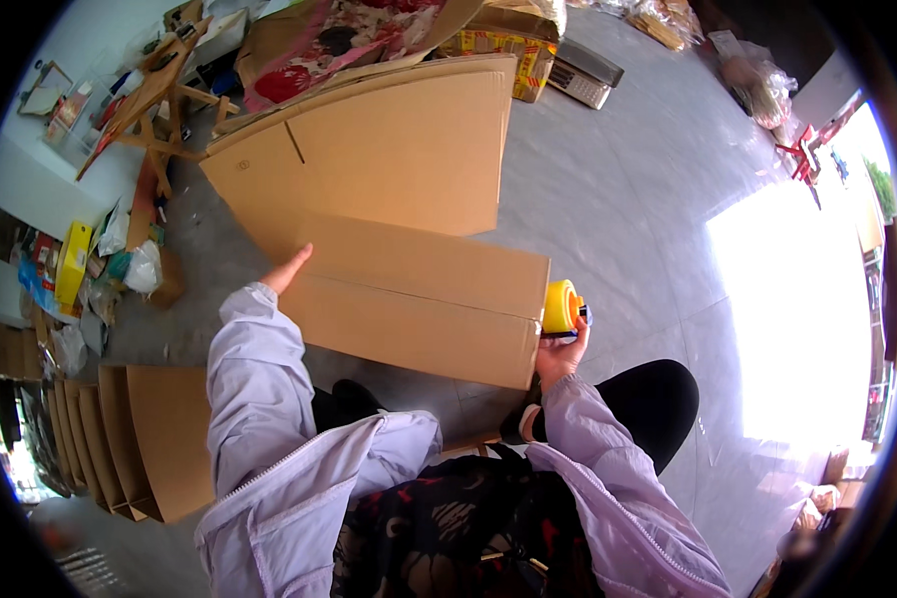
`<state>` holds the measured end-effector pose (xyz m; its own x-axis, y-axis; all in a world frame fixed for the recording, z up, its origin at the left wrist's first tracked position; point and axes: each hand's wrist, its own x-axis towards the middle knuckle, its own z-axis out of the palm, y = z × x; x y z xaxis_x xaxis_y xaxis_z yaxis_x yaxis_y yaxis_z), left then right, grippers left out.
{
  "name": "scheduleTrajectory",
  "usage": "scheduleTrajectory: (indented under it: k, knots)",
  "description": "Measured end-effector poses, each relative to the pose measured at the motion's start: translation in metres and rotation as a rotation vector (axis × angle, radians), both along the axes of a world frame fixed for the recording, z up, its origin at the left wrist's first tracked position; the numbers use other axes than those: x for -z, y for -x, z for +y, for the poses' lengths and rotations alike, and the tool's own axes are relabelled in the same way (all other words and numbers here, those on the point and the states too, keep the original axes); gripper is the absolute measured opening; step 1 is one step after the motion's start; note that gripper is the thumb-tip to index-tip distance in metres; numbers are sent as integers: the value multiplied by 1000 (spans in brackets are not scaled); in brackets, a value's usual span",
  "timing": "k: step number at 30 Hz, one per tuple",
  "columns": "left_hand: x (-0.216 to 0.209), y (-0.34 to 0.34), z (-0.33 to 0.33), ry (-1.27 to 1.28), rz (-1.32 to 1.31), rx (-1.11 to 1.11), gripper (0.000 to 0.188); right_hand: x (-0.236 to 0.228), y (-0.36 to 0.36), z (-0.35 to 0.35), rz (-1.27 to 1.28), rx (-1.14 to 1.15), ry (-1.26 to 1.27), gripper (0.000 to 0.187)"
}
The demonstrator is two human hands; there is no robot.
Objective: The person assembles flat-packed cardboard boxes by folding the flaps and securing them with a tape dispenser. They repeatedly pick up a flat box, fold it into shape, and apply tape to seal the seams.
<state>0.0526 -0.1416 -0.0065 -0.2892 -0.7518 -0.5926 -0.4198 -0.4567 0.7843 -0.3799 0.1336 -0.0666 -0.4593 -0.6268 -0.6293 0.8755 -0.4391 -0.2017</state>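
A long brown cardboard box (419, 304) lies across in front of me, a lengthwise seam running along its upper side. At its left end is my left hand (289, 271), its thumb stretched along the edge and its other fingers mostly hidden; it holds the box there. By the right end, my right hand (562, 357) is closed around a tape dispenser with a yellow roll (561, 306). The dispenser is up against that end of the box, and its lower part is covered by my fingers.
Flat cardboard sheets (389, 149) stand just beyond the box. More folded cardboard boxes (159, 439) are lined up at the left. Farther off are a wooden stand (154, 95), a scale (580, 78) and bagged goods (752, 80). Grey floor (648, 229) stretches to the right.
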Motion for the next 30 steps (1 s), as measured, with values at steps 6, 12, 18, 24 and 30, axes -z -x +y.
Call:
scheduleTrajectory:
  k: [6, 12, 18, 24, 30]
  knots:
    - [-39, 28, 63, -197, 335, -143, 67, -35, 33, 17, 163, 56, 50, 56]
    - [-94, -44, 150, 222, 767, -56, 58, -160, 25, 26, 381, -306, 519, 51]
    - [-145, -145, 253, 1111, 943, -397, 42, -260, -73, -83, 338, -502, 919, 50]
    - [-173, -230, 412, 1514, 251, -472, 41, -292, -146, -162, 254, -483, 835, 48]
    - [-114, -231, 438, 1085, 380, -1174, 43, -237, -141, -138, 144, -498, 523, 42]
